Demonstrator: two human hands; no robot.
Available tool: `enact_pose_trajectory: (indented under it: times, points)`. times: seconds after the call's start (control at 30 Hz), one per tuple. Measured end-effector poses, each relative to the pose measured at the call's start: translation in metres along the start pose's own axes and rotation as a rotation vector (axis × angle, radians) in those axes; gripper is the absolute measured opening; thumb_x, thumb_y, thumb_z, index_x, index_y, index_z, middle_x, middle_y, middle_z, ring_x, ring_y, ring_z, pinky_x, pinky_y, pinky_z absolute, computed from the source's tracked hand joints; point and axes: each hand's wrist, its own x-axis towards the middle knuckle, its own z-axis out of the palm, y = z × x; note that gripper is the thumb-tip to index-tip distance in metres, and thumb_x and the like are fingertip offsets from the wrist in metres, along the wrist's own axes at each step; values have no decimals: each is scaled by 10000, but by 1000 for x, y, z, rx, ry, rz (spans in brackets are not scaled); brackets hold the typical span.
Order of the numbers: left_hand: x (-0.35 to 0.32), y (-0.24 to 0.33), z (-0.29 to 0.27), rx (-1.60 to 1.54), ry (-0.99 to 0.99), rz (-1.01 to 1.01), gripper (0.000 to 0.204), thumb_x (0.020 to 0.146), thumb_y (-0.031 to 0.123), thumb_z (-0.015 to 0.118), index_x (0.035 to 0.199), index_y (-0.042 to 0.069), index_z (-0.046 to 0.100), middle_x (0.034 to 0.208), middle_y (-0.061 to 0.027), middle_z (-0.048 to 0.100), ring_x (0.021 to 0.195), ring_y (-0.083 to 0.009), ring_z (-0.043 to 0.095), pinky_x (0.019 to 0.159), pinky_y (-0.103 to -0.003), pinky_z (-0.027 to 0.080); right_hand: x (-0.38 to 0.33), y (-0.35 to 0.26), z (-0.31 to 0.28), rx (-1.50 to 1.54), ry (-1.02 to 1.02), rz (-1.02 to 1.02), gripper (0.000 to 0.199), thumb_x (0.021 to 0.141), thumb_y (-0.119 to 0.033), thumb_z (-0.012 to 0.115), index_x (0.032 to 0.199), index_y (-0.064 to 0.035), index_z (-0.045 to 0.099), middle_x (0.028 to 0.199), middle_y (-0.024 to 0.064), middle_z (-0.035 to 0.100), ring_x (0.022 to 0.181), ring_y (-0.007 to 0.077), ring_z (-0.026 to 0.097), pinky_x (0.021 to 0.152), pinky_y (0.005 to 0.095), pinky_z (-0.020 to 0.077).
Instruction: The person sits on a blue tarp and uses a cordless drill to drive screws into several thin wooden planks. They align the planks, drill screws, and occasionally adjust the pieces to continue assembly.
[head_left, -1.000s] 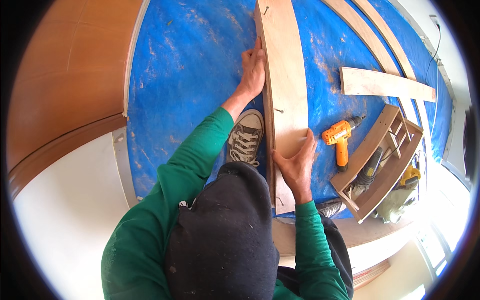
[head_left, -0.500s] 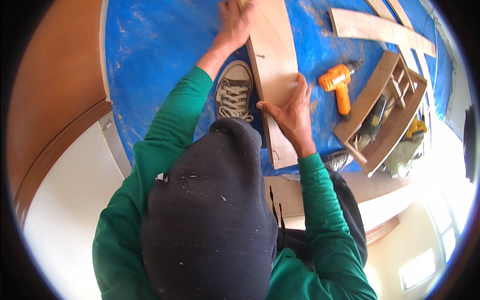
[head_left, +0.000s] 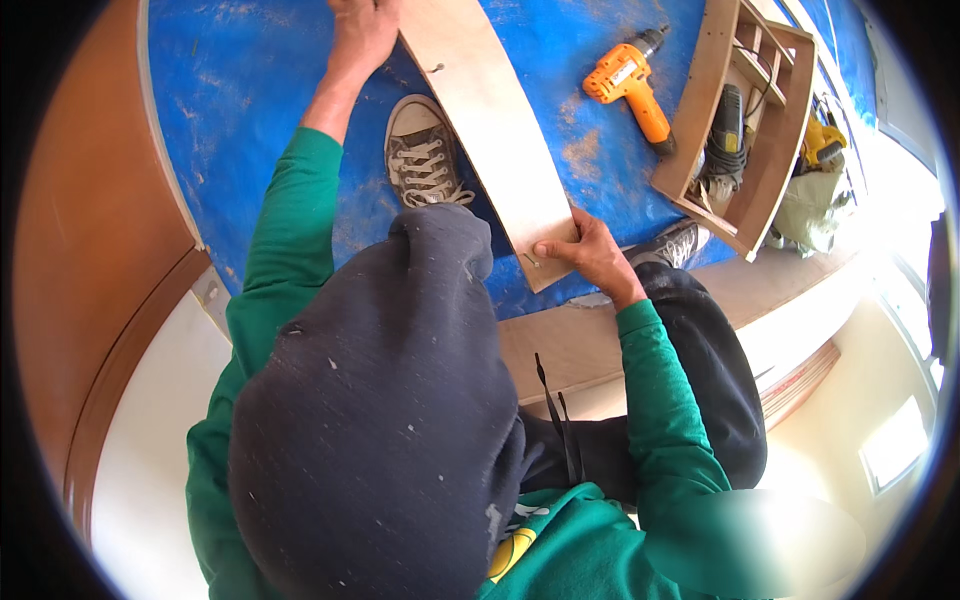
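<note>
A long pale wooden board slants across in front of me, with a dark nail or screw standing up near its far part and another small piece of metal by its near end. My left hand grips the board's left edge at the top of the view, where its fingertips are partly cut off. My right hand holds the near right corner, thumb on the upper face and fingers along the side. Both hands are closed on the board. One sneaker stands just left of it.
An orange cordless drill lies on the blue tarp right of the board. Beyond it sits a wooden tool tray containing a dark power tool. A yellow tool rests beside the tray. A brown panel borders the left.
My right hand has slid from the board's middle to its near end. The board is tilted more, its far end leaning left. The view has shifted, too.
</note>
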Motion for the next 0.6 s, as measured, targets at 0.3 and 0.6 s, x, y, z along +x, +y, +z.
enact_pose_trajectory:
  times: [0.3,0.6]
  points:
    - [5,121,-65,321,-76,473,858,1029,457,770,1724,91,424,1537,-313,580,1459,-469,533,1228,-563,439,-13,-11,10,-238,148,-54,858,928,-294,949,1582,69,528,1368,267,740,1284,332,720,1115,441,557]
    - [-90,181,-34,248,-1061,1245,1220,652,222,1013,1737,343,471,1553,-126,598,1461,-367,549,1328,-518,379,-11,-23,-1,-338,134,-21,771,914,-282,939,1508,48,575,1248,270,766,1212,370,745,1039,489,569]
